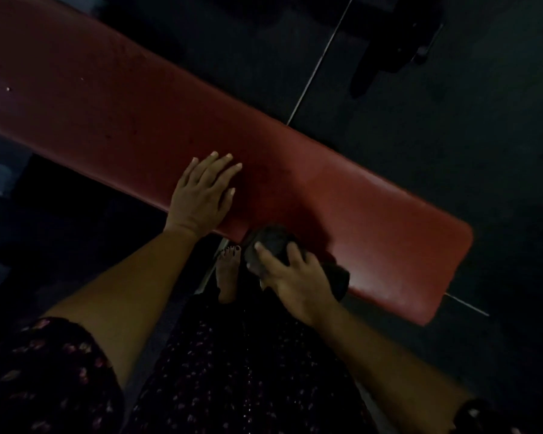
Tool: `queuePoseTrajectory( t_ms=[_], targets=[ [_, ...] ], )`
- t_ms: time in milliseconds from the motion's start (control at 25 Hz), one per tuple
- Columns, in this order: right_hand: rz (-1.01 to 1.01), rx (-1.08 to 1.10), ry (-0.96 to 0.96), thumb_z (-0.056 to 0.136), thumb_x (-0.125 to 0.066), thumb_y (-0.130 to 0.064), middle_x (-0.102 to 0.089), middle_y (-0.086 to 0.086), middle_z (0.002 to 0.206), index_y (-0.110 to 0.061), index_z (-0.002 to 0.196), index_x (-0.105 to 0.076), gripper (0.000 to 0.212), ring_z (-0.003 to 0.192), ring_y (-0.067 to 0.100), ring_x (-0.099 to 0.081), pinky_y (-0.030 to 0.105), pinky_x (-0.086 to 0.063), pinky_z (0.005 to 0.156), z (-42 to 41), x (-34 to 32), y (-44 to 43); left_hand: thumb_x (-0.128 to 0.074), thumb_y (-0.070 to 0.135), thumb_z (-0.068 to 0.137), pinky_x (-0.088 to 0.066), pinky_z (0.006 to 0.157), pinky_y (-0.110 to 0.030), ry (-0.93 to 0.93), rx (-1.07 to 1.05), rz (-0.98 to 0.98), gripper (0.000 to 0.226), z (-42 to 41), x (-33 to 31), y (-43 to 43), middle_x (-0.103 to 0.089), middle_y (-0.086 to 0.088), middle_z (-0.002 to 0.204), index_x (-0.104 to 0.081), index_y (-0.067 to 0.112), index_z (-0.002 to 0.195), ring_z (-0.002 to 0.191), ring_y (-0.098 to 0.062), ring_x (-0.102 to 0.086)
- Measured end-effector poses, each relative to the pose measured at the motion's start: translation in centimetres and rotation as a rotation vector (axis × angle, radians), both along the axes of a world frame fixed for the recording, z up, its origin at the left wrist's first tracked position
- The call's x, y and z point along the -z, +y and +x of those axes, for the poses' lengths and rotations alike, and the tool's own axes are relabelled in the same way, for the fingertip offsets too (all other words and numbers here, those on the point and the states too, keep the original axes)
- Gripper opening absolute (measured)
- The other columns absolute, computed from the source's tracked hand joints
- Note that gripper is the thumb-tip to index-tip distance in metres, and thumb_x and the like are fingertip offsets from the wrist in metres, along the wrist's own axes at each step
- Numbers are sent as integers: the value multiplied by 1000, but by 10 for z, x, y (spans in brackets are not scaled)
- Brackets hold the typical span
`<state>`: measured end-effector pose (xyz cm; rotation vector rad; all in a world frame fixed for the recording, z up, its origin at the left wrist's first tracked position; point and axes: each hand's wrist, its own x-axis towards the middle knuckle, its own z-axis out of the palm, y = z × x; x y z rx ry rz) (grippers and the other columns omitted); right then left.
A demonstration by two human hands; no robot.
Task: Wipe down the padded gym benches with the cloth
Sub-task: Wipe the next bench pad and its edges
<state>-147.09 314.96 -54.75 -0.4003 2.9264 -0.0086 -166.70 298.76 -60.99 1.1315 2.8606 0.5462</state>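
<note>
A long red padded bench [373, 220] runs diagonally from upper left to lower right in dim light. My left hand [203, 195] rests flat on its near edge, fingers straight and spread. My right hand [290, 275] grips a dark bunched cloth [271, 244] against the bench's near side edge, just right of the left hand. A tail of the cloth hangs down past my wrist.
The floor around the bench is dark [452, 126]. A thin pale metal bar [320, 61] runs behind the bench at the top. A black piece of gym equipment [398, 42] stands at the upper right. My bare foot [228, 274] is under the bench edge.
</note>
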Motion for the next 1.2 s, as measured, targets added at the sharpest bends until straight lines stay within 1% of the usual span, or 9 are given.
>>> queuePoseTrajectory(
  t_ms=[200,400,520,680,800,880,1000,1080,1200],
  targets=[
    [62,354,3,81,-57,-18,-48,0,145,-45,133,-53,59,99,44,-53,37,-46,60,-96,-8,95,-41,32,100,-12,120,-38,21,5,-20,45,-2,4,-1,-47,-5,148,-44,21,144,140,-23,-33],
    [17,695,-227,91,-54,-20,-30,-3,154,-45,143,-39,60,119,40,-36,50,-51,84,-149,-21,132,-39,32,101,-26,116,-47,11,14,-14,44,-2,2,-1,-48,-6,147,-44,21,144,139,-24,-36],
    [61,447,-100,84,-57,-18,-34,2,154,-43,141,-43,64,112,45,-43,43,-51,73,-118,-22,80,-37,34,102,-20,119,-46,24,2,-38,44,1,1,-4,-47,-6,148,-43,23,144,140,-25,-35],
    [-81,18,-144,68,-77,-26,-46,1,147,-40,131,-56,68,102,43,-43,36,-49,59,-45,-15,2,-37,35,102,-6,121,-46,35,-108,-63,44,8,0,-11,-40,-2,152,-41,27,145,141,-25,-31],
    [21,-368,-262,80,-69,-42,-41,-2,150,-39,133,-54,56,111,43,-41,41,-51,67,-40,-10,-24,-36,37,102,-13,120,-52,-18,-214,-77,46,9,-2,-24,-34,-1,154,-38,27,147,142,-28,-29],
    [48,-420,-288,82,-67,-45,-35,-2,153,-39,137,-50,58,115,42,-37,43,-50,70,-57,-13,-21,-35,37,102,-17,118,-53,-73,-257,-73,47,7,-6,-31,-38,-3,153,-39,24,146,141,-29,-32],
    [25,-139,-275,79,-73,-37,-25,-1,158,-48,143,-35,76,117,40,-35,43,-47,76,-94,-19,17,-35,36,101,-23,116,-52,-110,-260,-74,45,0,-13,-36,-46,-4,149,-48,23,142,139,-29,-39],
    [52,155,-188,83,-66,-22,-30,1,156,-50,142,-37,72,114,43,-40,46,-49,78,-125,-23,59,-34,35,101,-24,116,-50,-120,-245,-89,45,-3,-16,-39,-47,-2,148,-49,24,142,139,-27,-40],
    [118,404,-168,87,-57,-20,-34,-2,152,-50,142,-38,65,112,40,-41,47,-52,76,-169,-24,112,-33,35,101,-22,117,-48,-130,-223,-105,45,-3,-17,-43,-46,0,149,-48,26,143,140,-25,-38]
  ],
)
